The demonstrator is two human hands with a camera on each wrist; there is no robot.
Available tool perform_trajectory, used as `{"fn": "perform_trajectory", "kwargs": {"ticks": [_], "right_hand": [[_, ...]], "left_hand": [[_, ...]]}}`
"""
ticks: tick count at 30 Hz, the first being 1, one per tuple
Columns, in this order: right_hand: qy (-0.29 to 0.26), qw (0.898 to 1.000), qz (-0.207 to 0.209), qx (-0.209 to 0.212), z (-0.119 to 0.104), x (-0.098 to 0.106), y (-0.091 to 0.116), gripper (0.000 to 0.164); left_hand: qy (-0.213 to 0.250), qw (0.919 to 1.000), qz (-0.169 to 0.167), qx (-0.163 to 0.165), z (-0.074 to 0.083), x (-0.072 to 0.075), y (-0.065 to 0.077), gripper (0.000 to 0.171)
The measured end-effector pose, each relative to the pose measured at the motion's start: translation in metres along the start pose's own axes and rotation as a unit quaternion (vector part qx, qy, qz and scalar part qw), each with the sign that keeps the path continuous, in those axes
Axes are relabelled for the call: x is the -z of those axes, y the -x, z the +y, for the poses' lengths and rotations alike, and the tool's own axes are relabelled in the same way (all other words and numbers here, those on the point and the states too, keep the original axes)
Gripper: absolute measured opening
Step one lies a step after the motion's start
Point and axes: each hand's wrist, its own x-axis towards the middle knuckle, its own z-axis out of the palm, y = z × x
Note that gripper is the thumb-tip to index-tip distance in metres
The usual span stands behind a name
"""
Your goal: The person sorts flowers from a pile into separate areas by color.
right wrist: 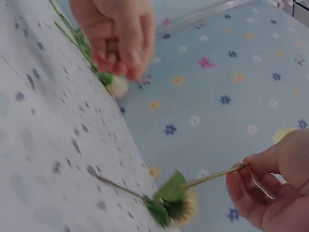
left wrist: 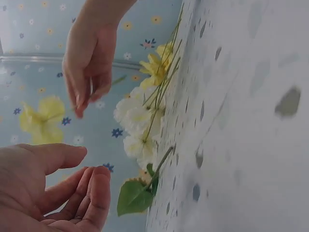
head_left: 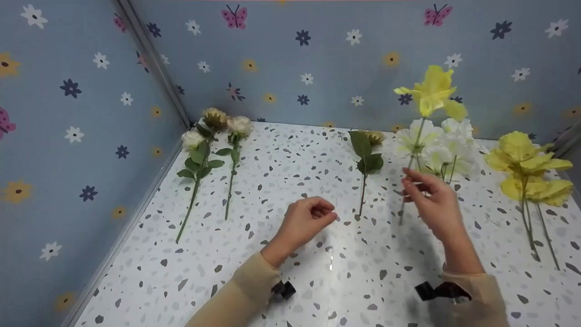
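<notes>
My right hand [head_left: 435, 204] pinches the thin green stem of a yellow flower, an iris by its shape [head_left: 435, 93], between thumb and fingertips. Held upright, its bloom overlaps the back wall and the white flowers [head_left: 447, 145] in the head view. In the right wrist view the stem [right wrist: 212, 179] points out from the fingertips, and little of the bloom shows. My left hand [head_left: 306, 222] hovers over the table with fingers loosely bent and nothing in them; the left wrist view shows a gap between its thumb and fingers [left wrist: 99, 193]. Between the hands lies a leafy beige flower [head_left: 374, 137].
Yellow flowers [head_left: 529, 168] lie at the right, stems toward me. At the back left rest several pale roses [head_left: 239, 125] with green leaves. A patterned blue wall [head_left: 281, 54] closes the back of the speckled table [head_left: 281, 168], and another [head_left: 91, 150] closes the left.
</notes>
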Motion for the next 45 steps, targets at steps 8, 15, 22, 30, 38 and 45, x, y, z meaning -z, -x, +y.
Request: {"fn": "perform_trajectory", "kwargs": {"ticks": [8, 15, 22, 30, 38, 45], "right_hand": [[0.166, 0.968, 0.143, -0.124, 0.043, 0.107, 0.000, 0.042], [0.288, 0.911, 0.197, -0.221, 0.088, 0.154, 0.011, 0.047], [0.294, 0.893, 0.183, -0.288, 0.113, 0.185, 0.001, 0.051], [0.344, 0.892, 0.104, -0.275, 0.131, 0.201, -0.010, 0.041], [0.357, 0.889, 0.110, -0.265, 0.140, 0.198, -0.005, 0.048], [0.361, 0.887, 0.116, -0.265, 0.141, 0.196, -0.004, 0.052]], "left_hand": [[-0.095, 0.9884, 0.106, 0.051, -0.027, 0.071, -0.018, 0.019], [-0.174, 0.9619, 0.165, 0.131, -0.056, 0.141, -0.014, 0.019], [-0.194, 0.9494, 0.165, 0.184, -0.078, 0.174, -0.002, 0.024], [-0.252, 0.9360, 0.150, 0.195, -0.086, 0.179, 0.004, 0.021], [-0.281, 0.9255, 0.124, 0.221, -0.088, 0.178, 0.006, 0.019], [-0.285, 0.9248, 0.126, 0.219, -0.087, 0.176, 0.006, 0.008]]}}
